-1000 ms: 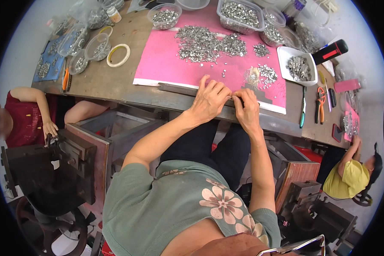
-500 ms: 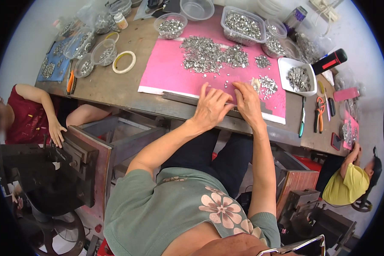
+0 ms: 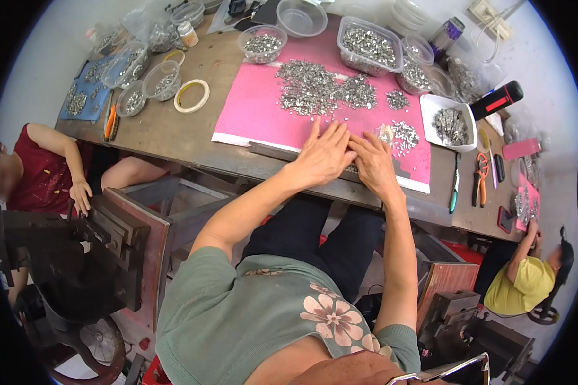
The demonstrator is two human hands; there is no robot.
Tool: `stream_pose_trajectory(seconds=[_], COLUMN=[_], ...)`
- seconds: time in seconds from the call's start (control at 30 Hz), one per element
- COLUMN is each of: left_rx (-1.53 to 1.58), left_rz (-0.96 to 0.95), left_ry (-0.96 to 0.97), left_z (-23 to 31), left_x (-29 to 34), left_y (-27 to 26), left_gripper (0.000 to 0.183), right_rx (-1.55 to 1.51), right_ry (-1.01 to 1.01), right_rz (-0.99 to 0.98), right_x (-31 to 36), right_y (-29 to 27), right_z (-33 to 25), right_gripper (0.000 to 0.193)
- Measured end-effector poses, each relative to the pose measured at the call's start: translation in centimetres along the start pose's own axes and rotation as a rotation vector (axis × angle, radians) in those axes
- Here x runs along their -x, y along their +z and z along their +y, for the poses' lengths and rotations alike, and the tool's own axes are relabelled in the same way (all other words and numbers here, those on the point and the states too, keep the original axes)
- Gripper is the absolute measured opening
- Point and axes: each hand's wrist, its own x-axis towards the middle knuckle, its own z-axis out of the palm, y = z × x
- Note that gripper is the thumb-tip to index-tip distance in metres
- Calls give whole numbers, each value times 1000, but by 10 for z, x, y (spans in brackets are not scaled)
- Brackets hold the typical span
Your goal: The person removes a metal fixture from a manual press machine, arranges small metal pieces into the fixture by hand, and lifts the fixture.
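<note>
Our left hand [image 3: 325,155] spreads its fingers; our right hand [image 3: 374,165] keeps its own closer, though we cannot tell whether it grips anything. Beside them lies a straight dark bar [image 3: 273,150]; beyond, shiny metal bits [image 3: 307,91] heap on the pink sheet [image 3: 250,106].

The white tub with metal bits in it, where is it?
In the head view, the white tub is on the right, at the edge of the pink mat, beside the black-and-red cylinder.
</note>
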Motion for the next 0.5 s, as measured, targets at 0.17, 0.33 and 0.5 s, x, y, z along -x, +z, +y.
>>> stream_pose_trajectory(seconds=[0.17, 0.33, 0.5], left_rx=[197, 128, 33], left_rz=[-4, 99, 121], left_ry=[57, -29, -80], left_z=[-5, -39, -50], left_x=[9, 8, 13], left_y=[-7, -19, -24], left_gripper=[48, 35, 26], right_rx=[-30, -195, -170], right_ry=[-7, 70, 35], right_rz=[37, 159, 202], right_x=[9, 3, -4], right_y=[-4, -4, 1], right_z=[6, 11, 3], right_gripper=[27, 17, 14])
